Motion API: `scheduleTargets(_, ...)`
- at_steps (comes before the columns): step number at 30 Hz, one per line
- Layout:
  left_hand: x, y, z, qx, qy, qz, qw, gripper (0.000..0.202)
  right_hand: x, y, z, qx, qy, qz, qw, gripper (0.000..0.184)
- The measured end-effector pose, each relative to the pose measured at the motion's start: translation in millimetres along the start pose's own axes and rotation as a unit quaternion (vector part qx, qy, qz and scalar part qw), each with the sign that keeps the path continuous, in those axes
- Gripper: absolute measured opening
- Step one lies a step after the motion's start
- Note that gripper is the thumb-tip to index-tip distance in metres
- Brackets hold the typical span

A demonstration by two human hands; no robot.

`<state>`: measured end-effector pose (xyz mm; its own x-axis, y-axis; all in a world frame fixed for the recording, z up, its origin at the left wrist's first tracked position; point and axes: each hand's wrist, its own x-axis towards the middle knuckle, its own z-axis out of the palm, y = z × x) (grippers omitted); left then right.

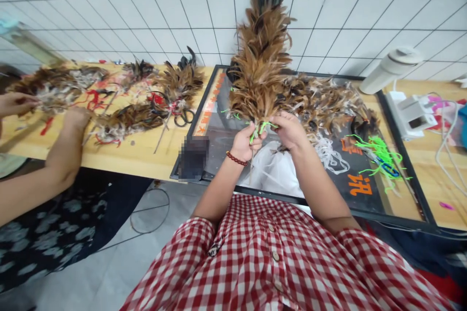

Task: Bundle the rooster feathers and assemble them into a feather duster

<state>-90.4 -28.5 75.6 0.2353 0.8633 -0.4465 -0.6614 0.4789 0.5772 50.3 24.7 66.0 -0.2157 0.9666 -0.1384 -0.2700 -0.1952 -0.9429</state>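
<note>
An upright feather duster (263,53) of brown and black feathers stands in front of me, its thin stick running down below my hands. My left hand (245,142) is closed around the base of the feathers and pinches a green string (258,129). My right hand (290,129) is closed on the same base and on the other end of the green string. The two hands touch each other there. A red bead bracelet sits on my left wrist.
A black-framed board (396,131) on the wooden table (134,153) holds loose feathers (324,97), white string, green strings (379,153) and blue-handled scissors. Left, another person's hands (75,119) work feathers beside finished dusters (127,119) and scissors (184,116). A white fan (392,68) stands right.
</note>
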Motion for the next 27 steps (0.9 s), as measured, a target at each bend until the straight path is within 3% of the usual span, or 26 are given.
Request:
scheduleTargets(2,0,2,1.0,-0.023,-0.007,-0.025,0.999,0.057,-2,2,0,0.008,-0.013,-0.005,1.000,0.038)
scheduleTargets(5,1,1,2.1,-0.050,-0.007,-0.035,0.998,0.057,-4,9,4,-0.073,-0.020,-0.057,0.995,0.037)
scheduleTargets(10,2,-2,0.8,-0.061,-0.007,-0.038,0.997,0.050,-2,20,10,-0.200,0.040,-0.139,0.969,0.031)
scheduleTargets(16,-2,0,-2.1,0.020,-0.009,-0.018,1.000,0.034,1,23,11,-0.248,0.046,-0.154,0.955,0.026)
scheduleTargets(19,-4,5,-2.4,0.036,-0.004,-0.018,0.999,0.036,0,24,12,-0.182,0.056,-0.153,0.970,0.029)
scheduleTargets(20,-5,8,-2.7,0.039,-0.008,-0.016,0.999,0.036,-1,24,12,-0.132,0.036,-0.142,0.980,0.033)
scheduleTargets(22,-8,16,-4.1,0.045,-0.011,-0.002,0.999,0.035,-2,24,10,-0.040,-0.068,-0.072,0.994,0.046)
scheduleTargets(24,-10,26,-7.0,0.054,-0.010,0.015,0.998,0.033,-4,21,6,-0.002,-0.189,0.035,0.981,0.055)
scheduleTargets(25,-11,31,-8.9,0.062,-0.007,0.022,0.998,0.033,-4,18,3,0.003,-0.220,0.079,0.972,0.056)
scheduleTargets(27,-13,40,-12.9,0.082,0.000,0.038,0.996,0.032,-3,9,-2,-0.006,-0.216,0.120,0.969,0.058)
